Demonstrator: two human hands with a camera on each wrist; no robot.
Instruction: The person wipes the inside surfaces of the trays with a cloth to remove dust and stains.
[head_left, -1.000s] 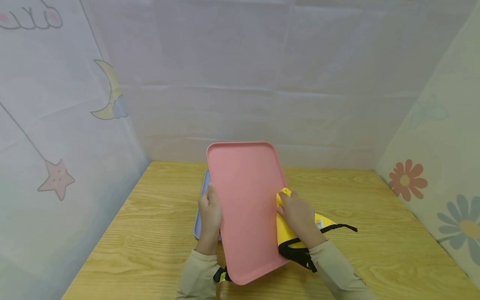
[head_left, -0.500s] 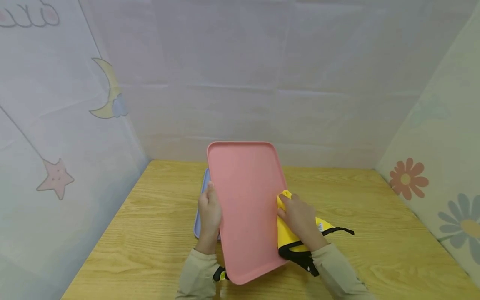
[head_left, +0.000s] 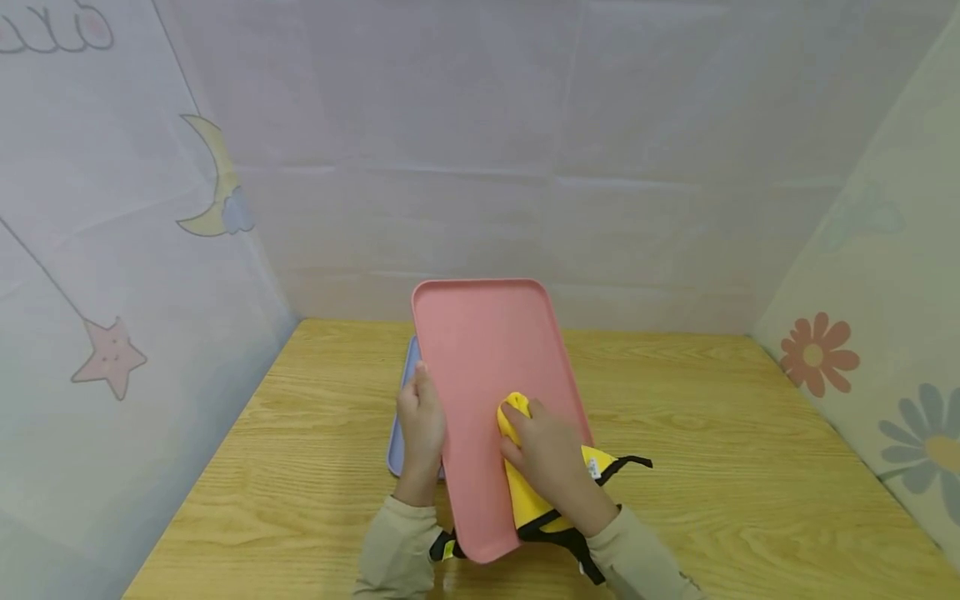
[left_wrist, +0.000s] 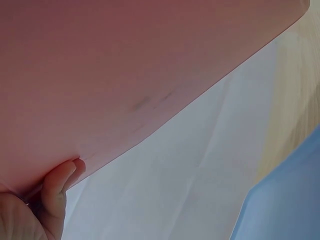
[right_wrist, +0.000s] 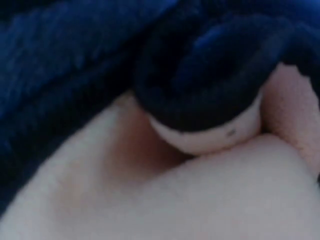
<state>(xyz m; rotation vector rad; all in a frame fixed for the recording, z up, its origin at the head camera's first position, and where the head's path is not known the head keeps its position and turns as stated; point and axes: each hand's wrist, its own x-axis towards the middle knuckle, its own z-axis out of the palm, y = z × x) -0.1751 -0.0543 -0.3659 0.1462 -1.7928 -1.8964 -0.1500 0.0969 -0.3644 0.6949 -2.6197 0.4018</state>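
Note:
My left hand grips the left long edge of a pink tray, which is held tilted up above the table. In the left wrist view, its curled fingers hold the edge, and faint dark marks show on the tray's face. A bunched yellow cloth with black trim is gripped in my right hand, against the tray's lower middle. The right wrist view is blurred: dark fabric is wrapped close against the fingers.
A blue tray lies on the wooden table, mostly hidden behind the pink one. Printed cloth walls enclose the table at the back and both sides.
My right hand has moved left with the yellow cloth, from the pink tray's right edge to its lower middle. The left hand and the tray have hardly moved.

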